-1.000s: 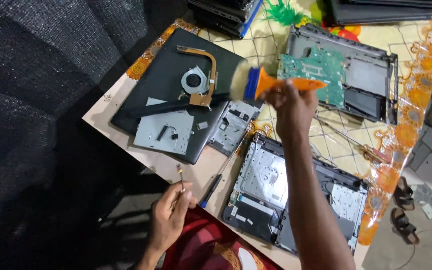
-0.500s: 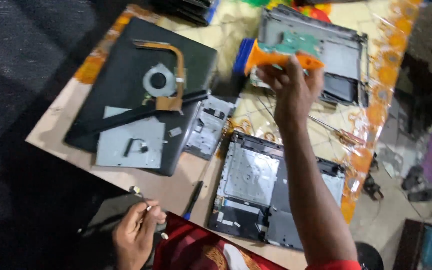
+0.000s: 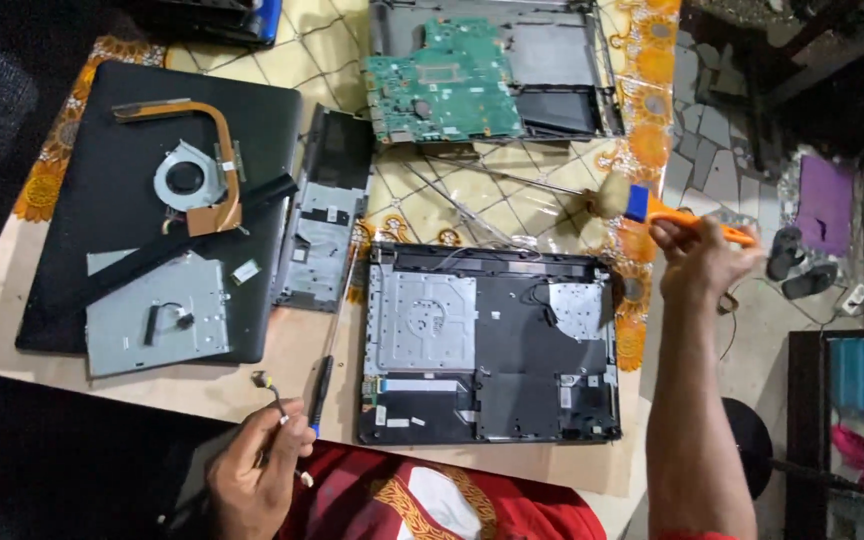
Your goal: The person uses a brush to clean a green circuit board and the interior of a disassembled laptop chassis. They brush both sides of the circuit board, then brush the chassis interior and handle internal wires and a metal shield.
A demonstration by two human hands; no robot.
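So the right hand (image 3: 697, 262) is stretched out past the table's right edge, forearm running straight up from the bottom of the view, fingers clenched round the orange handle of a brush (image 3: 652, 212) with a blue collar and pale bristles pointing left. The brush sits just off the top right corner of the open laptop base (image 3: 492, 345), not touching it. The left hand (image 3: 257, 470) is tucked low near the person's lap, pinching a small thin cable (image 3: 274, 392) with a tiny connector on the end; hard to tell exactly what part it is.

The base is a dark plastic shell with a flat silver metal plate and loose black wires. A slim black screwdriver (image 3: 324, 375) lies just left of it. Further left there's a closed black laptop lid (image 3: 132, 200) carrying a copper heatpipe with a round grey fan (image 3: 190, 175) and a silver optical drive (image 3: 157, 325). A green motherboard (image 3: 447, 85) rests on another chassis up top.

The table (image 3: 292, 350) is pale wood partly under a yellow patterned cloth (image 3: 642, 130); mosaic stone floor to the right.
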